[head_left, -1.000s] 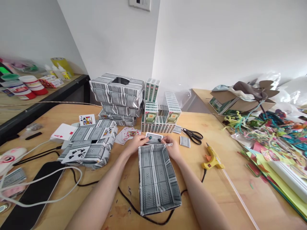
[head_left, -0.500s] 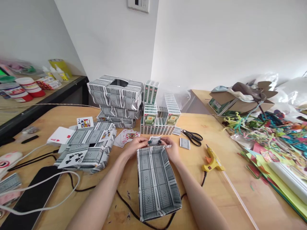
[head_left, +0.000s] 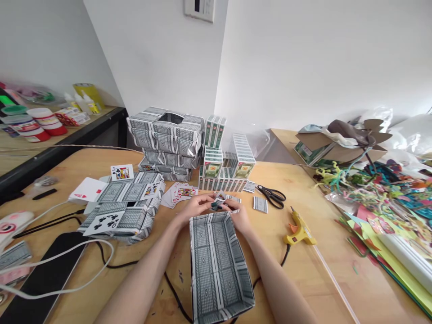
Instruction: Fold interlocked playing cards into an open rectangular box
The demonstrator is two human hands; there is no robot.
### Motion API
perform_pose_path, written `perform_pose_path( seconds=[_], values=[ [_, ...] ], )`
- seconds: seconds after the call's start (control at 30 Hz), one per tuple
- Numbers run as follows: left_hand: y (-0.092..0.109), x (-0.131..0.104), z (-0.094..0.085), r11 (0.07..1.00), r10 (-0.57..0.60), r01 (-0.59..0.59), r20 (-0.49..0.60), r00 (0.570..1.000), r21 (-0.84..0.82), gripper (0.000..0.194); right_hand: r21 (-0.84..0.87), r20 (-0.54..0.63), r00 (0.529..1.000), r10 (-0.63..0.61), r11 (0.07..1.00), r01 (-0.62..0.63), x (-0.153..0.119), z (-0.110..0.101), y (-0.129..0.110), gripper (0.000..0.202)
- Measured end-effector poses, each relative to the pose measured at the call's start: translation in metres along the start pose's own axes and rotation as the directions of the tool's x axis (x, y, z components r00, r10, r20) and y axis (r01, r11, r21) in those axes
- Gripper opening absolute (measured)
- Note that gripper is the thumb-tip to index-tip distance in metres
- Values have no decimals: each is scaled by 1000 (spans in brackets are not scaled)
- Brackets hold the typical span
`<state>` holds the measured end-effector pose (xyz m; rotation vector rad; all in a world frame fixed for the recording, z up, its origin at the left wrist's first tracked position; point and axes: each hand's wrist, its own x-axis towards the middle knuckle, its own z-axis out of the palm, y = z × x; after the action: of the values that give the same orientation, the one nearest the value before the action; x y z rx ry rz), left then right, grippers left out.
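The person's L hand [head_left: 198, 208] and R hand [head_left: 240, 217] meet at the middle of a pale wooden table [head_left: 286, 288], thumbs and fingertips drawn in close, pinching a small grey-and-white patterned paper playing card [head_left: 218, 201] btwn them; card looks bent up, exact fold too small to tell. Fingers of both hands curled, w/ hardly any gap beyond the card's thickness. Just nearer the wearer, btwn the two forearms, sits a long rectangular open-topped box of grey-backed playing cards [head_left: 221, 265], its far edge right by the hands; can't tell if R hand touches it. A black cable [head_left: 176, 298] runs near the box's L side. To the R: black-handled scissors [head_left: 277, 198], a loose grey-patterned card piece [head_left: 260, 204] beside them, & a yellow plastic glue gun w/ orange trigger [head_left: 299, 228], clear stick out the back. Behind the hands, stacked green-and-white card packs [head_left: 213, 170]; L of those, a pile of grey card-covered boxes [head_left: 165, 135], w/ fanned red-and-white face-up cards [head_left: 178, 193] lying in front.
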<state>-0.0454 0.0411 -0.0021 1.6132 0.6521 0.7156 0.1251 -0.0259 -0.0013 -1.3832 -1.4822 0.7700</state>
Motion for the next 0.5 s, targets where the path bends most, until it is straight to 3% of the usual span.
perform_pose_path(
  seconds=[0.1, 0.23, 0.33, 0.43, 0.5],
  values=[
    [-3, 0, -2, 1000, 5, -4, -80, 997, 21, 20, 78, -15, 997, 77, 994, -76, -2, -2, 5, 29],
    [-4, -1, -8, 998, 14, -2, -198, 980, 62, 22, 282, -27, 968, 250, 931, -232, -7, -16, 5, 48],
    [-1, -2, -10, 997, 3, 15, -219, 976, 77, 22, 319, 72, 973, 218, 920, -230, -9, -33, -8, 62],
    [1, -3, -8, 997, -6, 23, -214, 977, 77, 21, 45, 278, 957, 81, 994, -97, -11, -43, -29, 47],
    [-1, -2, -7, 997, 3, 14, -230, 973, 75, 20, -257, 307, 949, 72, 966, 9, -12, -44, -43, 30]
  ],
)
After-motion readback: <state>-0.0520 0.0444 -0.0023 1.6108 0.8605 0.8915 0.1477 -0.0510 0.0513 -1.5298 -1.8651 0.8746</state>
